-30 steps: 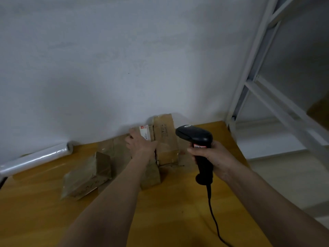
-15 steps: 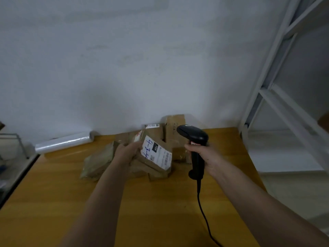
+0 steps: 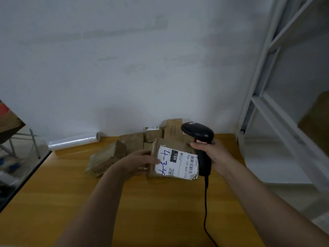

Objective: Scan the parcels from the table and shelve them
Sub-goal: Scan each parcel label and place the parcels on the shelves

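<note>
My left hand grips the left edge of a brown cardboard parcel, holding it above the wooden table. Its white shipping label faces up, with "4-3-4" handwritten in blue and barcodes on the right. My right hand grips a black barcode scanner just right of the parcel, its head above the parcel's far right corner; its black cable runs down toward me. Several more brown parcels lie against the wall, and one taped parcel lies to the left.
A roll of clear stretch film lies along the wall at the table's back left. A white metal shelf rack stands to the right, with a brown box on one level. Clutter sits on the floor left of the table.
My left hand picked the labelled parcel out of the pile, lifted it and turned its label up toward me. The scanner hand stayed close beside it.
</note>
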{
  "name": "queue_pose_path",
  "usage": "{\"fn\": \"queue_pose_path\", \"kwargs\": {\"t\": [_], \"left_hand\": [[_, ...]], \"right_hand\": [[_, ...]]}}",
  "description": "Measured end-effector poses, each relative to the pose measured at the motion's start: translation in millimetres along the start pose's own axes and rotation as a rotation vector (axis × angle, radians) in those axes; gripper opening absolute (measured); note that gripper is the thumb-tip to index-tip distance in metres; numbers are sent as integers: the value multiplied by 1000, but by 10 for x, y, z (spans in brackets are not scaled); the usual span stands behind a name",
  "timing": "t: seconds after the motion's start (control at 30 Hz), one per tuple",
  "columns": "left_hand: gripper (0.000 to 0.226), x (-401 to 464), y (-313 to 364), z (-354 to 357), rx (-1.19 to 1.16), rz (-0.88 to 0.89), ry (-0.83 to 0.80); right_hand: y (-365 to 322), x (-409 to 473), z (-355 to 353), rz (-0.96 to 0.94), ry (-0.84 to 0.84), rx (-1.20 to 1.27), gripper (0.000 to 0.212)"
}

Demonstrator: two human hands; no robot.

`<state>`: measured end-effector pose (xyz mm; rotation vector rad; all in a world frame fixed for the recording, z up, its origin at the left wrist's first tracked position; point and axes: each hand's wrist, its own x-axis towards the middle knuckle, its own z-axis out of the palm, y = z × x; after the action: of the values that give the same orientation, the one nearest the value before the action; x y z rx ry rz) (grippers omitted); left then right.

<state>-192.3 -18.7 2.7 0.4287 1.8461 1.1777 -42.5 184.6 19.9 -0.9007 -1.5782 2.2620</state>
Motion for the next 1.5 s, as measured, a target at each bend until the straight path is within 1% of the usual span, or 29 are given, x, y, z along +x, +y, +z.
{"fn": "queue_pose_path", "kwargs": {"t": [0.13, 0.2, 0.27, 0.33, 0.37, 0.4, 0.47, 0.53, 0.57, 0.67, 0.73, 0.83, 0.93, 1.0, 1.03, 1.07, 1.13, 1.17, 1.23, 1.27, 1.3, 1.37, 1.4, 1.5], "left_hand": [[69, 10, 80, 162, 25, -28, 39], [69, 10, 94, 234, 68, -36, 3], [57, 6, 87, 310, 57, -37, -25], [41, 7, 59, 383, -19, -40, -24], [38, 5, 36, 427, -72, -45, -20], [40, 27, -7, 460, -142, -50, -5], [52, 80, -113, 534, -298, -58, 33], [61, 124, -199, 631, -429, -41, 19], [68, 140, -218, 702, -449, -36, 3], [88, 188, -240, 885, -410, -26, -54], [93, 207, -235, 937, -363, -30, -75], [83, 221, -204, 927, -293, -41, -101], [82, 186, -96, 914, -196, -57, -143], [76, 157, -1, 917, -146, -60, -161], [72, 185, 44, 885, -160, -49, -128], [73, 192, 104, 856, -182, -31, -84], [89, 239, 245, 778, -203, 12, 12], [89, 249, 335, 749, -224, 42, 48], [66, 244, 512, 678, -295, 98, 133], [62, 240, 595, 642, -317, 120, 162], [67, 229, 681, 612, -328, 139, 181], [97, 247, 785, 531, -352, 165, 205], [105, 242, 822, 502, -358, 177, 205], [101, 252, 862, 427, -391, 181, 216]], "right_hand": [[-80, -124, -107, -72, -28, -148, 22], [-83, -179, -179, -85, -26, -176, 21], [-81, -233, -273, -88, -18, -150, 20], [-67, -275, -360, -93, 14, -108, 17], [-53, -288, -400, -101, 48, -93, 16], [-38, -299, -436, -112, 84, -74, 16], [-12, -338, -479, -124, 130, -29, 18], [20, -394, -487, -123, 130, 1, 22], [28, -426, -484, -121, 118, 11, 23], [30, -496, -470, -121, 46, 29, 29], [17, -514, -485, -135, 43, 28, 33], [-26, -568, -506, -162, 57, -3, 27], [-63, -609, -480, -173, 18, -56, 29], [-106, -630, -443, -191, 19, -103, 26], [-136, -636, -422, -210, 24, -131, 25], [-168, -633, -403, -237, 34, -173, 24], [-250, -626, -362, -304, 60, -270, 21], [-286, -627, -340, -340, 67, -304, 18], [-334, -638, -288, -402, 67, -344, 10], [-349, -655, -262, -424, 65, -356, 9], [-359, -675, -241, -443, 65, -367, 7], [-371, -716, -203, -476, 63, -382, 6], [-376, -733, -190, -485, 64, -386, 7], [-390, -784, -174, -507, 61, -414, 6]]}}
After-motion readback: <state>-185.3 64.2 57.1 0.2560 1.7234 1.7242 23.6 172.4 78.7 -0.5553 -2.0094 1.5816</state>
